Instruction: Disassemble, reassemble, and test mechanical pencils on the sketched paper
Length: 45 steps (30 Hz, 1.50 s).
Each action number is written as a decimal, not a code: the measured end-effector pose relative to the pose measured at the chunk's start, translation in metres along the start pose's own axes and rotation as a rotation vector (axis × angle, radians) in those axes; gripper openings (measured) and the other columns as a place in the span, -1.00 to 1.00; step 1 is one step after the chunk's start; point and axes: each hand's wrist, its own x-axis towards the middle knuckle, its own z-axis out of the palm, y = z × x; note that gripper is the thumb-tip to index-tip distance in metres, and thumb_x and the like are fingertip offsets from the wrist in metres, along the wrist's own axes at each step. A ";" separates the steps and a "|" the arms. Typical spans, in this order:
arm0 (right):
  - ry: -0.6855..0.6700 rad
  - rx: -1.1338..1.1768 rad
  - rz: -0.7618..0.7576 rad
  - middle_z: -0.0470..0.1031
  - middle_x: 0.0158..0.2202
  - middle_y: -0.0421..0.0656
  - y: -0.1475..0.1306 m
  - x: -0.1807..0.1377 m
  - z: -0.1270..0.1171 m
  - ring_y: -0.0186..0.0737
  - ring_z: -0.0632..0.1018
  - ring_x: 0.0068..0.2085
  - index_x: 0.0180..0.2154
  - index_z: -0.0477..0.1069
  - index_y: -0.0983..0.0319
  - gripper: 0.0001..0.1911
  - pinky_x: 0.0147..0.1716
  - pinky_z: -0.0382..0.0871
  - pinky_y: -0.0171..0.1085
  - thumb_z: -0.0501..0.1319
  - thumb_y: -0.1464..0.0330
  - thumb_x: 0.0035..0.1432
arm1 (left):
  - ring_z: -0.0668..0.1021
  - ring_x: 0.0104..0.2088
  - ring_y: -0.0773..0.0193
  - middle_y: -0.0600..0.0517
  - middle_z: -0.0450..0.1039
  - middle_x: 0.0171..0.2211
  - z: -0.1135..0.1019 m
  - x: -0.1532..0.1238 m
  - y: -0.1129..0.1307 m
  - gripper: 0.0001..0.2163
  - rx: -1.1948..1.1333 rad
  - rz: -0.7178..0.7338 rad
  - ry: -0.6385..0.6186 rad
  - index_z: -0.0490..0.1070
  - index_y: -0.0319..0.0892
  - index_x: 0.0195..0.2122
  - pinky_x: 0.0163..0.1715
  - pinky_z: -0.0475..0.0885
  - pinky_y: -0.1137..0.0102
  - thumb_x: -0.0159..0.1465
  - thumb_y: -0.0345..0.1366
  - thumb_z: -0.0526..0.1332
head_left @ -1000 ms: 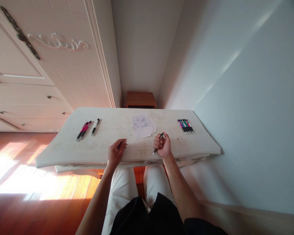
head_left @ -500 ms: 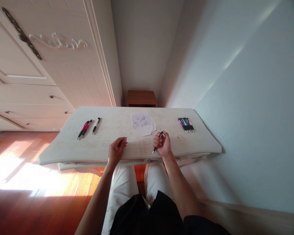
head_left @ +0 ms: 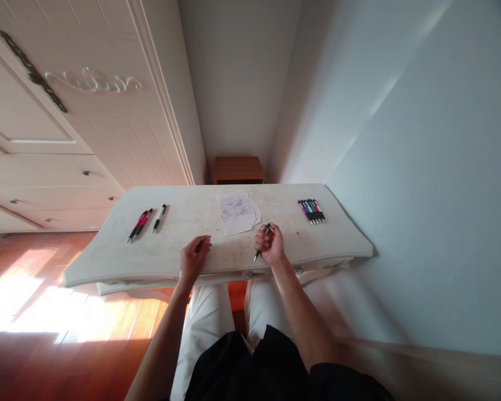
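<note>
My right hand (head_left: 270, 245) is closed around a retractable pen (head_left: 256, 255) with a dark body. The pen's tip points down toward the table's front edge, and its top end, with a touch of green, shows by my thumb. My left hand (head_left: 194, 256) is curled just above the table, left of the right hand. Something dark shows between its thumb and fingers, too small and shaded to name. Beyond the hands lie scribbled sheets of paper (head_left: 236, 214) with torn edges.
Several coloured pens (head_left: 311, 211) lie in a row at the right of the white table (head_left: 183, 209). Two pink-and-black pens (head_left: 140, 225) and one white-and-black pen (head_left: 159, 219) lie at the left. A wooden cabinet (head_left: 239, 166) stands behind, a wardrobe (head_left: 150, 133) left, a wall (head_left: 421, 167) right.
The view has shifted slightly, so the table and hands appear a little further left. Both hands keep about the same pose, the right one still gripping the pen.
</note>
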 end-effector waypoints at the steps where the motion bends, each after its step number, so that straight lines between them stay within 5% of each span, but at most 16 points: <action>1: -0.004 0.002 0.003 0.04 -0.70 -0.38 0.000 0.000 0.000 -0.49 -0.01 -0.70 -0.50 0.32 0.24 -0.74 -0.74 -0.17 -0.45 0.12 0.22 0.14 | 0.58 -0.46 0.28 0.00 0.55 -0.44 0.000 0.000 0.000 -0.73 0.006 0.001 0.002 0.48 -0.21 -0.22 -0.39 0.48 0.43 0.22 -0.13 0.15; 18: 0.012 0.008 -0.012 0.04 -0.67 -0.36 0.001 0.001 0.000 -0.46 0.01 -0.68 -0.50 0.33 0.24 -0.70 -0.74 -0.10 -0.45 0.11 0.19 0.17 | 0.57 -0.46 0.30 0.01 0.54 -0.44 0.000 0.000 -0.001 -0.73 0.029 -0.004 0.009 0.49 -0.21 -0.22 -0.39 0.47 0.44 0.22 -0.14 0.15; 32: 0.056 -0.013 -0.025 0.21 -0.58 -0.26 0.002 0.000 0.002 -0.38 0.26 -0.57 -0.46 0.32 0.22 -0.70 -0.58 0.20 -0.35 0.06 0.18 0.20 | 0.57 -0.46 0.29 0.01 0.54 -0.45 0.000 -0.001 0.001 -0.74 0.009 -0.002 0.003 0.48 -0.21 -0.21 -0.38 0.47 0.44 0.23 -0.15 0.15; 45: 0.050 0.003 -0.018 0.14 -0.59 -0.28 0.002 0.001 0.004 -0.38 0.23 -0.57 -0.50 0.28 0.22 -0.78 -0.57 0.16 -0.36 0.08 0.26 0.13 | 0.58 -0.47 0.28 0.00 0.55 -0.44 -0.001 -0.001 0.002 -0.74 -0.029 0.002 0.010 0.48 -0.21 -0.22 -0.40 0.48 0.43 0.23 -0.14 0.15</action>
